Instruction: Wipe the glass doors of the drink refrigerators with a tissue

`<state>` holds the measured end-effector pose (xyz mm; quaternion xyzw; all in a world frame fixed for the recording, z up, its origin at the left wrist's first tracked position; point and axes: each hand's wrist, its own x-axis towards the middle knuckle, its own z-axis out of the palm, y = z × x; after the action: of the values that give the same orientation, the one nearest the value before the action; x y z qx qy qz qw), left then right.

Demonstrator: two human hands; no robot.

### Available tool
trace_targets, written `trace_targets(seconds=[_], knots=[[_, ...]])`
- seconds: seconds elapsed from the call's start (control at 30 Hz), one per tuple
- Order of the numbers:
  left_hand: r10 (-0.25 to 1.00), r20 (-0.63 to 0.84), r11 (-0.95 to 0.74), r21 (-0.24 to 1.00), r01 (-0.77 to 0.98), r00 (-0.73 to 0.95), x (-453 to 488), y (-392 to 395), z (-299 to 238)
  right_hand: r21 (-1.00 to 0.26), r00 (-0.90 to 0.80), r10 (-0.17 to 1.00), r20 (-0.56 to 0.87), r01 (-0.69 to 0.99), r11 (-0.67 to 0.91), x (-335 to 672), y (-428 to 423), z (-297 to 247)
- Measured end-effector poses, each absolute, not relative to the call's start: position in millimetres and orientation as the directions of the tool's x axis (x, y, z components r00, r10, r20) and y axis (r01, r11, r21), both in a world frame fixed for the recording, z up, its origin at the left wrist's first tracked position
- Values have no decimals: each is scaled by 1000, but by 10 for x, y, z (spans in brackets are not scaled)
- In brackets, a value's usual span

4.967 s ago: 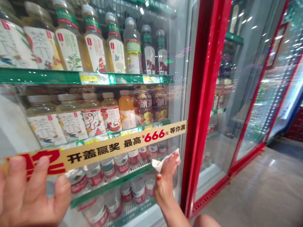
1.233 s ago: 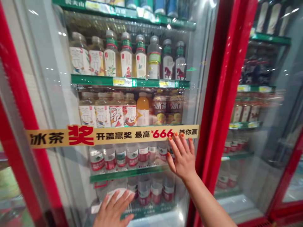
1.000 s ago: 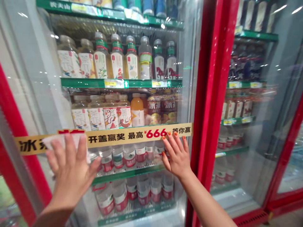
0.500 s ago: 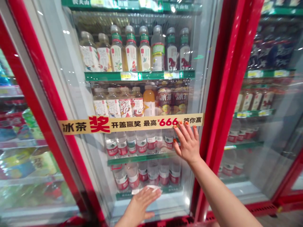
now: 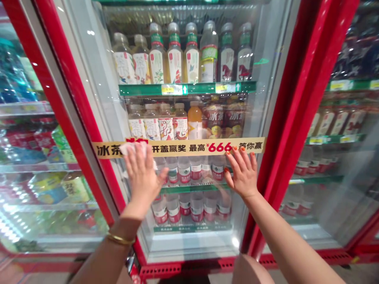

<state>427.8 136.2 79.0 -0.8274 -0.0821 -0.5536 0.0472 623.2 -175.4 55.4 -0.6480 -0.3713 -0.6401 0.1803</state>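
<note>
The step in hand looks to be wiping the glass door (image 5: 271,114) of a drinks fridge. The left hand (image 5: 142,173) lies over a white cloth (image 5: 126,148), its fingers spread rather than closed, backing the cloth against the door near the left end of the yellow strip (image 5: 189,146). The cloth covers part of the strip's lettering; only its edges show around the fingers, so how it is folded cannot be told.

The right hand (image 5: 243,171) holds nothing visible. Its fingers are apart, and the tips lie over the strip near its right end, seemingly as a brace. Behind the door stand rows of bottles (image 5: 192,71), apart from both hands.

A further stroke would call for even pressure from the left fingers, the cloth kept flat beneath them, and care not to catch the strip's edge. The right hand could best serve by holding the door steady.
</note>
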Motion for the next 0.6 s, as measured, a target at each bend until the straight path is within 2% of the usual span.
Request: trace_targets(seconds=[0.1,0.17,0.23,0.3,0.37,0.43,0.5,0.6], knots=[[-318,820,-944,-318,-83,476,4315,893,-429,238,-98,242,965,711,-661,6242,-1750,546],[-477,735,-876,-444,-188,483,4222,697,-1086,234,-94,241,966,711,-663,6244,-1752,546],[-561,681,-822,-523,-224,470,4111,682,-1380,238,-94,247,964,713,-660,6240,-1756,551],[-593,661,-796,-567,-212,460,4036,840,-1311,246,-100,251,963,711,-659,6235,-1760,556],[-551,694,-819,-557,-139,464,4006,1121,-979,246,-103,248,963,706,-664,6233,-1764,555],[-437,772,-873,-488,-11,461,4005,1451,-498,237,-96,242,965,709,-664,6233,-1767,548],[-236,868,-929,-333,159,437,4022,1736,19,229,-89,241,966,723,-652,6233,-1768,538],[90,942,-935,-31,353,322,4071,1863,547,213,-81,231,969,744,-633,6225,-1772,520]])
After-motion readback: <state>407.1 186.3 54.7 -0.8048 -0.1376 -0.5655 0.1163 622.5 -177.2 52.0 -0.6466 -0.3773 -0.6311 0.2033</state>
